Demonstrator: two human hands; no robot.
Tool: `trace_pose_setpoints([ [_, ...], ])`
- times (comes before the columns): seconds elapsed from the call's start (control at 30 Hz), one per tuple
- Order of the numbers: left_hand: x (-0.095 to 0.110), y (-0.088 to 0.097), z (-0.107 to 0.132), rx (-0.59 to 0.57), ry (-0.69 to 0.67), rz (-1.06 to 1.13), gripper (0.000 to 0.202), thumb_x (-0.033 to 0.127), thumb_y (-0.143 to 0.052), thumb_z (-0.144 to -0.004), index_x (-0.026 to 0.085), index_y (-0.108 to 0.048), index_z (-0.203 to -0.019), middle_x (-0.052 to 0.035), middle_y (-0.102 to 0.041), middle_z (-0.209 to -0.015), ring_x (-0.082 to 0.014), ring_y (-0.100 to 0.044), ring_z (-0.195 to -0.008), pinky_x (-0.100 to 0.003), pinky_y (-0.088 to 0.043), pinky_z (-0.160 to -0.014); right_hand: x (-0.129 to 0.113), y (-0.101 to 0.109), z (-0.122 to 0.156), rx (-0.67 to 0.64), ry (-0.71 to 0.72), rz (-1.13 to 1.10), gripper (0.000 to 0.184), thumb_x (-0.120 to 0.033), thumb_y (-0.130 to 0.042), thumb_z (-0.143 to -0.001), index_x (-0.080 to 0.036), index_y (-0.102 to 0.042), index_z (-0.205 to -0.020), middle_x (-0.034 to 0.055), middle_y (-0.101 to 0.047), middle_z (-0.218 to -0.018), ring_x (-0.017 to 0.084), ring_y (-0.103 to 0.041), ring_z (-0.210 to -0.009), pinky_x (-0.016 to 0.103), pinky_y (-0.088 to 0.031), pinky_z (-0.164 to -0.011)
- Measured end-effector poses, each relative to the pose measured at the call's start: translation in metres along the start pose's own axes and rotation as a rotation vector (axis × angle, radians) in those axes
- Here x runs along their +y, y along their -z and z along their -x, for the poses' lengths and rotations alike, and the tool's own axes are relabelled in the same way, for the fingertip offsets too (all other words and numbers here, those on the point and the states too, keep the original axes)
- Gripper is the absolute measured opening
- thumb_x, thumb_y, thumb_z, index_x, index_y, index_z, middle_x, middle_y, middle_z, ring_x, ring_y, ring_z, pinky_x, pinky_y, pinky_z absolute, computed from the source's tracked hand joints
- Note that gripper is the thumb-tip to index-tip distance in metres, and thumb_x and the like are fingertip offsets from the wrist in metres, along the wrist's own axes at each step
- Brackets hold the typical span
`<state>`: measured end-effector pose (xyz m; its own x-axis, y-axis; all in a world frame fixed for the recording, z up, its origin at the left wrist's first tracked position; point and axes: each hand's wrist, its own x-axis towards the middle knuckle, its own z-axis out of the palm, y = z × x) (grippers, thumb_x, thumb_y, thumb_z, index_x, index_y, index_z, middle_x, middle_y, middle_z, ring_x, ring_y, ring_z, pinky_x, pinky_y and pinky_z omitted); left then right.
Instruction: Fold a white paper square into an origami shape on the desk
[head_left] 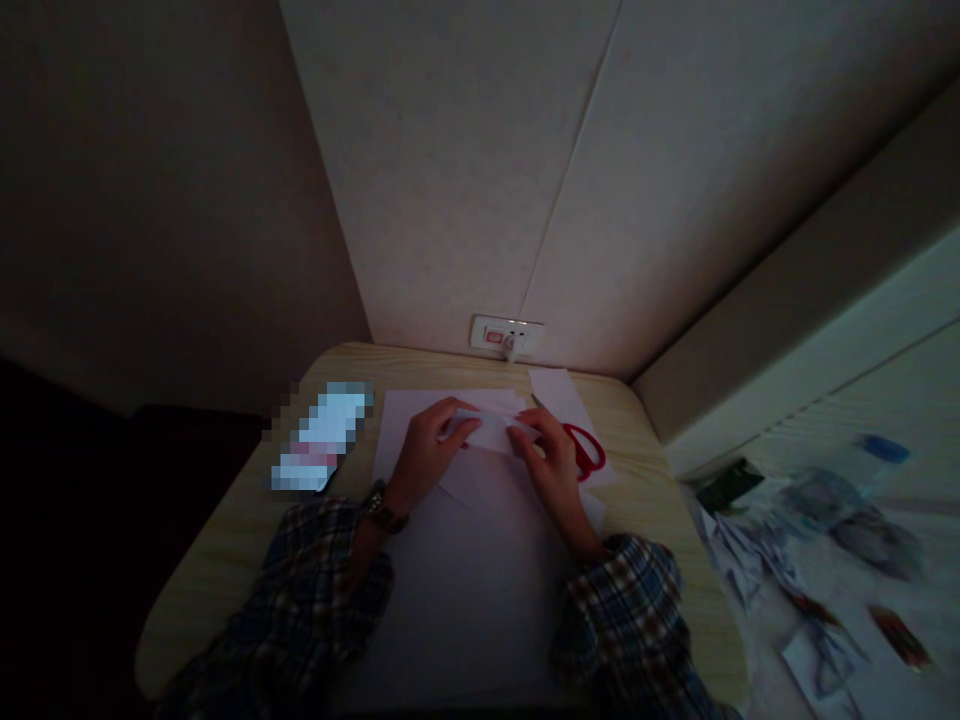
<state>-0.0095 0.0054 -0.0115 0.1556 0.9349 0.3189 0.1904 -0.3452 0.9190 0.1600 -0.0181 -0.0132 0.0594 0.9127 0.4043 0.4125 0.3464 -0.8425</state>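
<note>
Between my two hands is a small piece of white paper, held up just over larger white sheets on the table. My left hand pinches its left end with thumb and fingers. At the right end, my right hand grips it the same way. Red-handled scissors lie just beyond my right hand, partly hidden by it, on a strip of white paper.
A lit phone rests on the wooden table at the left. A wall socket with a plug sits behind the table. To the right, lower down, lie paper scraps, plastic bags and a blue-capped bottle.
</note>
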Motion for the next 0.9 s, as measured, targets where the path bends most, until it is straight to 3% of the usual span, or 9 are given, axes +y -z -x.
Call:
trace_pose_setpoints([
  [0.37, 0.0046, -0.0015, 0.0018, 0.007, 0.032, -0.051, 0.02, 0.032, -0.055, -0.08, 0.016, -0.064, -0.088, -0.0028, -0.064, -0.085, -0.0128, -0.06, -0.066, -0.021, -0.055, -0.053, -0.0003, 0.0006, -0.0003, -0.005, -0.004, 0.008, 0.009, -0.028, -0.054, -0.081, -0.02, -0.058, -0.081, 0.0026, -0.059, -0.083, 0.016, -0.055, -0.078, 0.026, -0.044, -0.062],
  [0.67, 0.0088, -0.0007, 0.003, 0.027, -0.039, -0.122, 0.017, 0.031, -0.054, -0.081, 0.017, -0.063, -0.086, -0.0027, -0.064, -0.084, -0.0138, -0.061, -0.069, -0.021, -0.053, -0.054, -0.0009, 0.0006, 0.0003, -0.011, -0.004, 0.022, 0.009, -0.028, -0.053, -0.082, -0.02, -0.057, -0.081, 0.0018, -0.059, -0.08, 0.016, -0.055, -0.076, 0.025, -0.043, -0.061],
  [0.9, 0.0081, -0.0001, 0.0037, 0.067, -0.154, -0.206, 0.012, 0.025, -0.053, -0.083, 0.019, -0.063, -0.084, -0.0054, -0.062, -0.104, -0.0182, -0.058, -0.096, -0.026, -0.054, -0.07, -0.0029, 0.0001, 0.0007, -0.018, -0.025, 0.009, 0.012, -0.03, -0.053, -0.082, -0.02, -0.057, -0.081, 0.0019, -0.059, -0.079, 0.016, -0.055, -0.075, 0.025, -0.043, -0.06],
])
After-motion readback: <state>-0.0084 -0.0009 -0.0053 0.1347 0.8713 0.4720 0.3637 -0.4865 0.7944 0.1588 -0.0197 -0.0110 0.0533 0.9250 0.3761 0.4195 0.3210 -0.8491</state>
